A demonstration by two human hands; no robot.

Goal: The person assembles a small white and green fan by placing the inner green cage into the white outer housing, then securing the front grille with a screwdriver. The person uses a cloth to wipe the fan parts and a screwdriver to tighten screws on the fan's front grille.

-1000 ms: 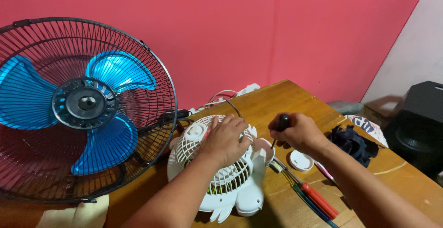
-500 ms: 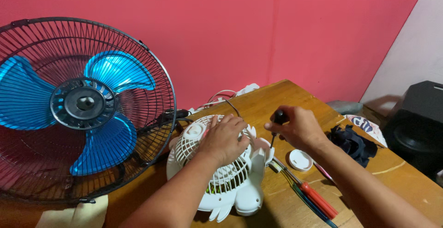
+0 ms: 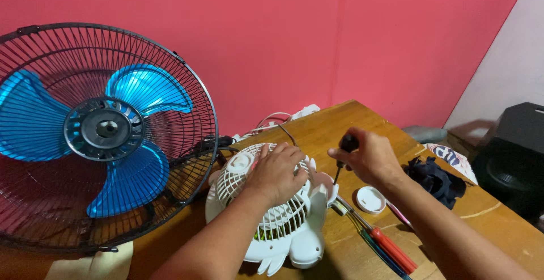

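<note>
White fan under left hand; right hand grips screwdriver.

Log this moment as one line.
left hand: pressing white fan | right hand: gripping black-handled screwdriver, tip at fan's edge | surface: wooden table

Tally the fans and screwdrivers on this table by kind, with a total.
Fans: 2, blue-bladed fan and small white fan under the left hand
Screwdrivers: 3, black-handled screwdriver in the right hand, red-handled screwdriver, green-handled screwdriver
Total: 5
</note>
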